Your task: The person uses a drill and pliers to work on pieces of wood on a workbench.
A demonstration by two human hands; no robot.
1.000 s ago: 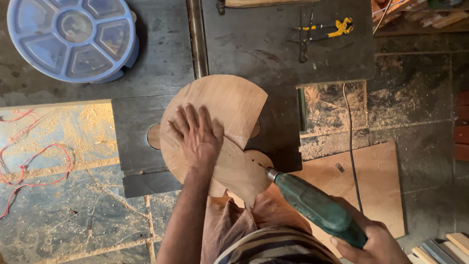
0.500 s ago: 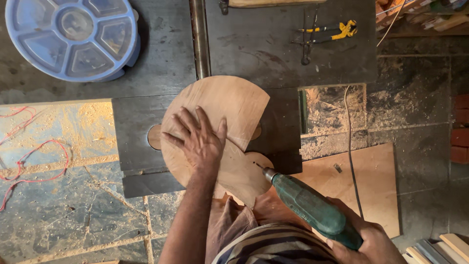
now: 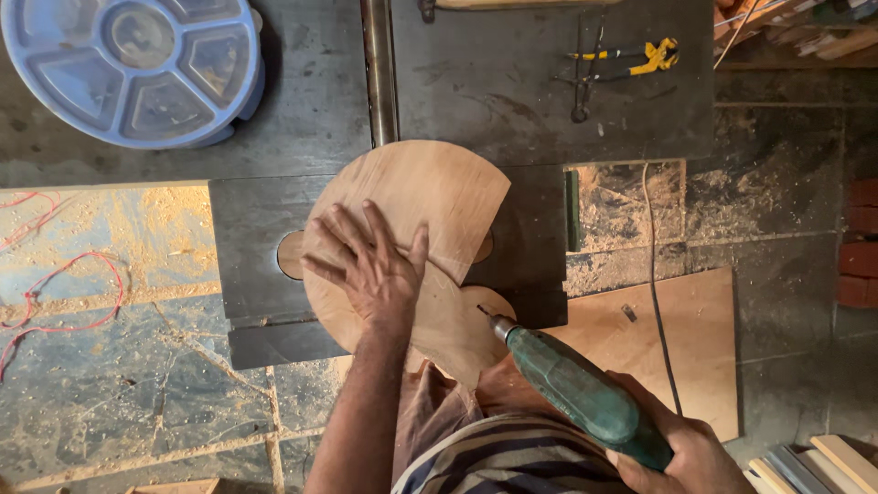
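Left hand [image 3: 370, 265] flat on plywood disc [image 3: 430, 197], right hand [image 3: 681, 453] gripping drill [image 3: 572, 389], bit up-left

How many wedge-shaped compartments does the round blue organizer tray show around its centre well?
5, ringed around the centre well of the round blue organizer tray at top left of the dark workbench. Its upper edge is cropped, so a wedge may be partly hidden.
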